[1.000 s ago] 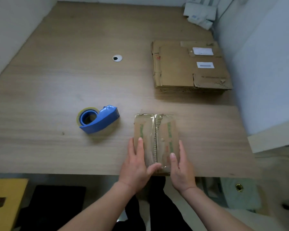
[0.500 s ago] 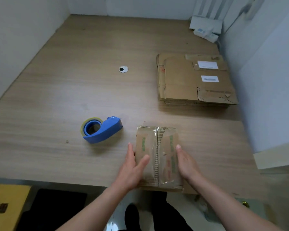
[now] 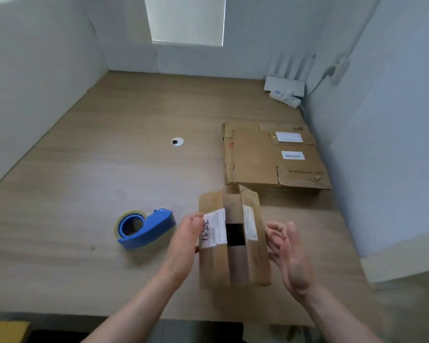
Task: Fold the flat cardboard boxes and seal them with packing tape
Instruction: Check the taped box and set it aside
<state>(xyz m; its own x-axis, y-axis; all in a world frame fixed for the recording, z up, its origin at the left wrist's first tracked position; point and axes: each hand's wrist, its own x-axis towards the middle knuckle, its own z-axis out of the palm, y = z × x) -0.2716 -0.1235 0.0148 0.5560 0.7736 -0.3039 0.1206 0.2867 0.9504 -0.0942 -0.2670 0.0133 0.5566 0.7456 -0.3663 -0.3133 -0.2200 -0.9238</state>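
Box [image 3: 235,266] now shows its labelled side instead of the taped seam; left hand [image 3: 186,240] grips its edge, right hand [image 3: 290,256] spread alongside.

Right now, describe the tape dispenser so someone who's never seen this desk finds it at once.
Start at the wooden table, near its front edge. Just left of the left hand gripping the small cardboard box lies the tape dispenser. It is the only blue thing there, holding a yellowish tape roll; its neighbours are brown cardboard.
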